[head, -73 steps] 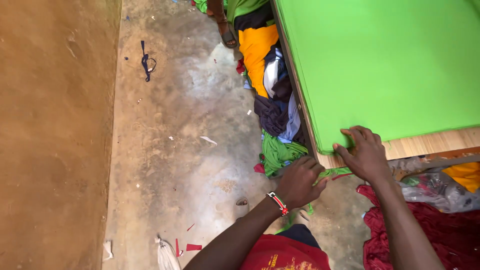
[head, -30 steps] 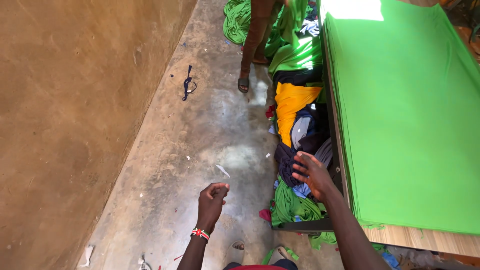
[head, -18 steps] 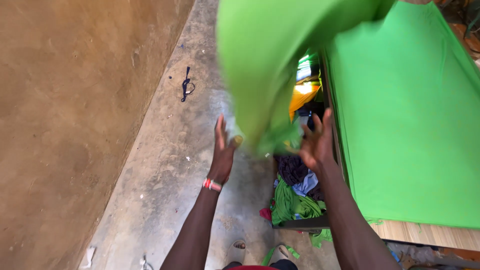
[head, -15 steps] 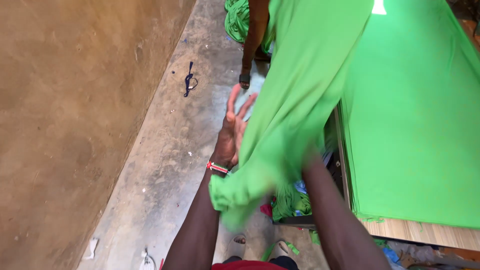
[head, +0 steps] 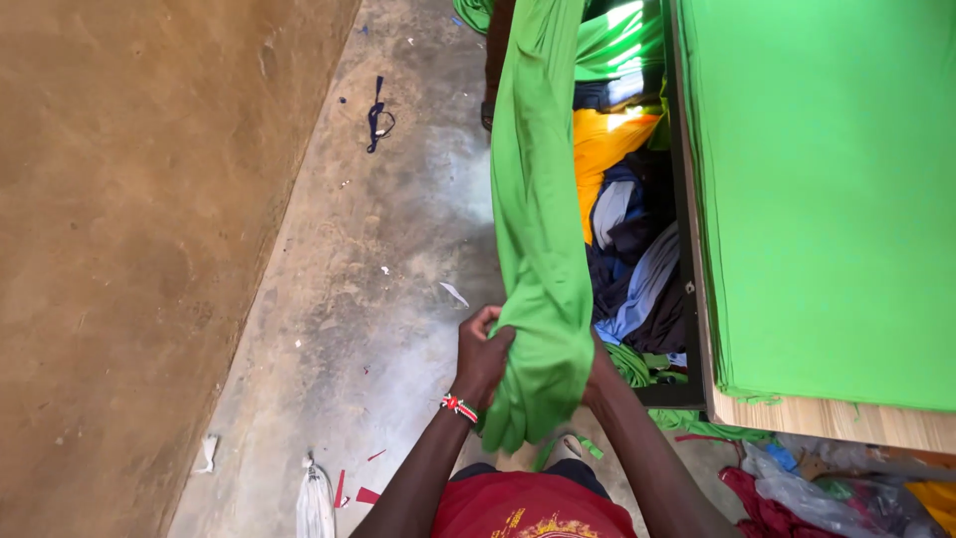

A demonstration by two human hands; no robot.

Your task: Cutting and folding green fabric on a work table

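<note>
A long bunched strip of bright green cloth (head: 538, 219) stretches from the top of the view down to my hands. My left hand (head: 481, 351), with a beaded band on the wrist, grips its near end from the left. My right hand (head: 595, 374) is mostly hidden behind the cloth and holds it from the right. The cloth's end hangs in folds below my hands, above my red shirt. The far end runs toward another person's leg (head: 495, 60) at the top.
A stack of flat green fabric (head: 827, 189) covers a wooden table (head: 827, 423) on the right. Mixed yellow, blue and dark clothes (head: 622, 229) lie heaped beside it. A brown earthen wall (head: 129, 249) stands left. Scraps litter the concrete floor (head: 388, 259).
My hands left the table edge and reached out. A green cloth came flying toward me, I caught it, and now both hands hold its near end gathered together.
</note>
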